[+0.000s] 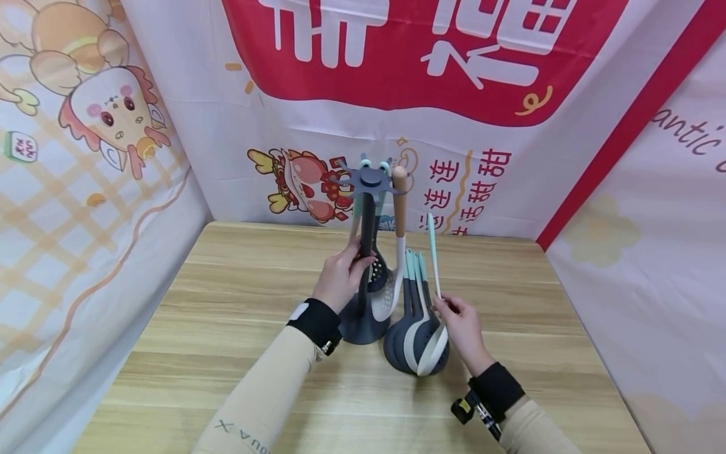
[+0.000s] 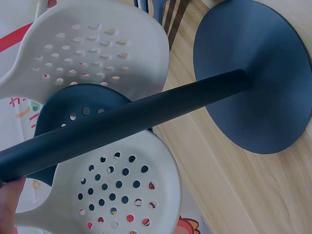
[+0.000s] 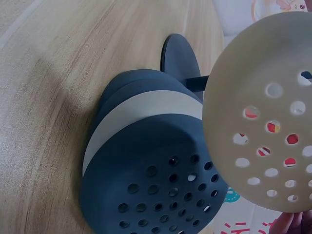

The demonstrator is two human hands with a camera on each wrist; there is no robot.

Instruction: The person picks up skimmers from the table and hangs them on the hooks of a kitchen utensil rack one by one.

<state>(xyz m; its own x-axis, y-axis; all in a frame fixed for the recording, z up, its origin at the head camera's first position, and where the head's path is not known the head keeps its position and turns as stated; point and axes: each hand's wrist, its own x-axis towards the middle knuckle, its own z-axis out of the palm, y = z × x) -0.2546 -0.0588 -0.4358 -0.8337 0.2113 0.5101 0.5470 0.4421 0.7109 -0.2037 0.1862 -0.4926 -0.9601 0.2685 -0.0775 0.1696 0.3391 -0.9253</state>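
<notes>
My left hand (image 1: pixel 338 275) grips the dark pole of a utensil stand (image 1: pixel 361 329), above its round base. From the stand's top hang a white slotted turner with a wooden handle (image 1: pixel 399 208), a dark skimmer (image 1: pixel 377 271) and a white skimmer with round holes (image 2: pixel 131 200). With its fingers, my right hand (image 1: pixel 462 328) pinches a pale skimmer with a mint-tipped handle (image 3: pixel 243 63), held upright, head down. Its head overlaps a nested row of dark and pale utensils (image 1: pixel 399 343) beside the stand; the front dark one (image 3: pixel 146 146) has round holes.
The wooden tabletop (image 1: pixel 238 296) runs under everything. Behind it hangs a white and red printed cloth (image 1: pixel 351 120), with a patterned cloth (image 1: pixel 91 208) at the left and another (image 1: pixel 641 252) at the right. Black straps (image 1: pixel 319 325) circle both wrists.
</notes>
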